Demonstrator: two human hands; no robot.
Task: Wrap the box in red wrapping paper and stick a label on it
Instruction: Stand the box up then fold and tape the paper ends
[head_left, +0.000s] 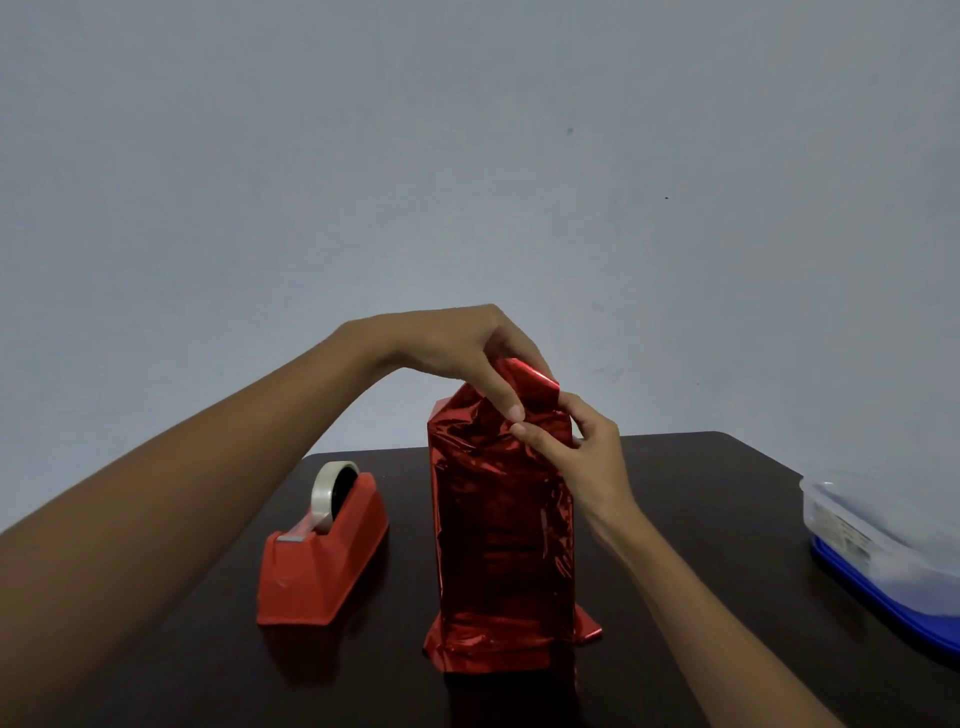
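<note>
Likely a home: dark table (701, 493), bare wall (311, 156)

Counter (701, 493): quantity one, dark.
Box (498, 519): quantity one, upright, fully covered.
Red wrapping paper (524, 379): quantity one sheet, around the box.
Tape dispenser (322, 566): quantity one, red.
Tape roll (324, 488): quantity one, clear, seated in the tape dispenser.
Plastic container (878, 540): quantity one, clear with a blue part, partly cut off at the frame edge.
Grips: quantity two, namely the left grip (452, 343) and the right grip (582, 457).
Separate units standing on the counter: three (box, tape dispenser, plastic container).
No kind appears more than once, except the grips.
</note>
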